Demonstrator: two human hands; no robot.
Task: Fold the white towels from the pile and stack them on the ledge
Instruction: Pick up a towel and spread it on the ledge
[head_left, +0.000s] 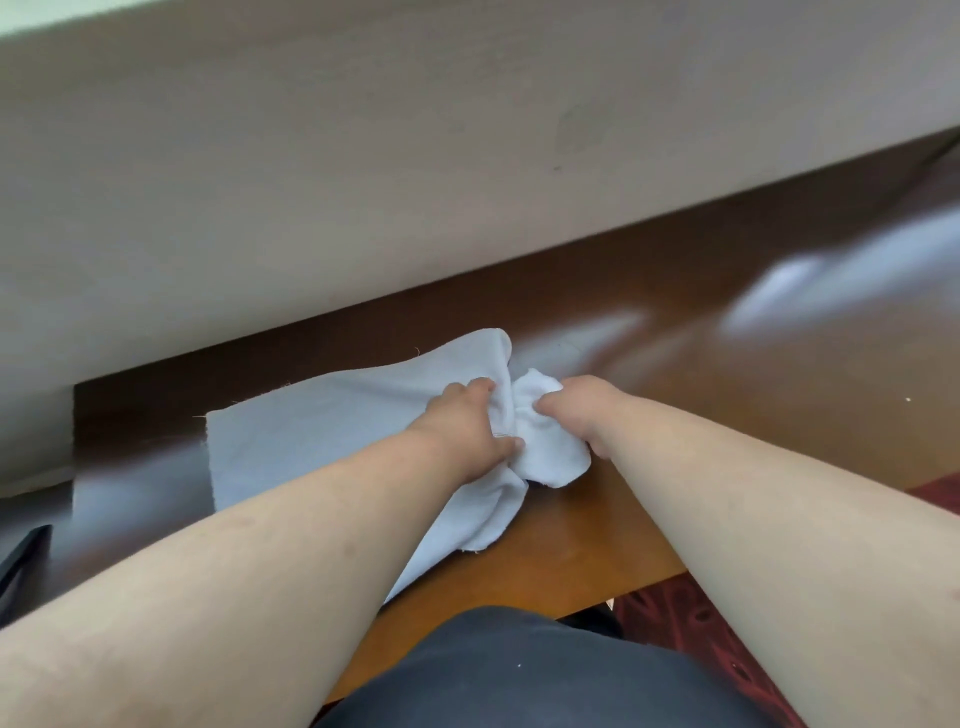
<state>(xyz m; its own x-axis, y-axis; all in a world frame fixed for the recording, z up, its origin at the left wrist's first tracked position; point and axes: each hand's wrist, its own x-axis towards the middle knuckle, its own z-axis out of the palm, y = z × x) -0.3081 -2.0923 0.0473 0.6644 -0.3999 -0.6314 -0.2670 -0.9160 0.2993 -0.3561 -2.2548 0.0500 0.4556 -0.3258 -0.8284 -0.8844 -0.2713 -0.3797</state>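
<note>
On the brown wooden worktop, close under a pale wall, a white towel lay spread out with its left part flat and its right end gathered into folds. Both bare forearms reached forward from the bottom of the view and met at that bunched end. The left hand rested on top of the cloth, its fingers curled closed into the gathered fabric and the thumb pressed against a fold. The right hand sat just beside it, touching the same towel, its fingers closed around a rounded wad of white cloth that stood up between the two hands. Below the hands a loose flap of the towel ran toward the near edge of the worktop and passed under the left forearm. Farther right along the worktop, well apart from the hands, lay a blurred white shape, too smeared to tell what it was. Dark grey clothing filled the bottom centre, and a dark red patterned floor showed past the worktop's near edge at the lower right.
</note>
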